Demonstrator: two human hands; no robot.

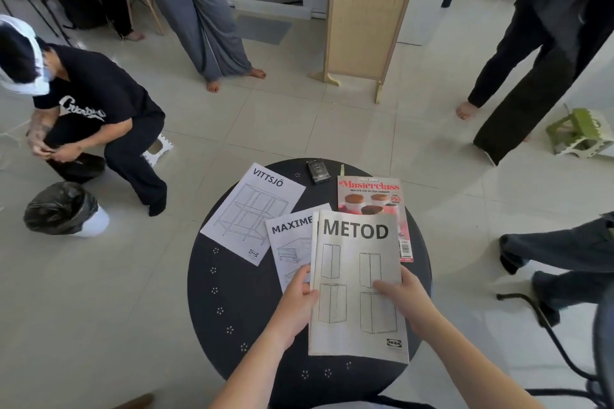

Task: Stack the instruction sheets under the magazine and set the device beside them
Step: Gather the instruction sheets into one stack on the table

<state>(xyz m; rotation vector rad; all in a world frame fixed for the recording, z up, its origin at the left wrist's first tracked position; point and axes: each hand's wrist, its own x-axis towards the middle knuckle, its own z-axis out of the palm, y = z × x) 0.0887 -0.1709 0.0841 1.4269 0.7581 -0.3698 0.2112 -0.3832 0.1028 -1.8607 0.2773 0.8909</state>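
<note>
On the round black table [229, 302] lie three instruction sheets. The METOD booklet [357, 262] is held at its two side edges by my left hand [299, 302] and my right hand [403, 297]. It overlaps the MAXIMERA sheet [288, 242] on its left and the lower part of the pink Masterclass magazine [372, 197] behind it. The VITTSJÖ sheet [254, 209] lies flat at the table's left. A small dark device [318, 171] rests at the far edge of the table.
Several people stand or crouch around the table: one crouching at left [96, 116], legs at the back [206, 10] and right [531, 53]. A bin with a black bag [63, 209], a wooden screen [368, 10], a green stool [578, 133] and a chair frame [548, 332] stand nearby.
</note>
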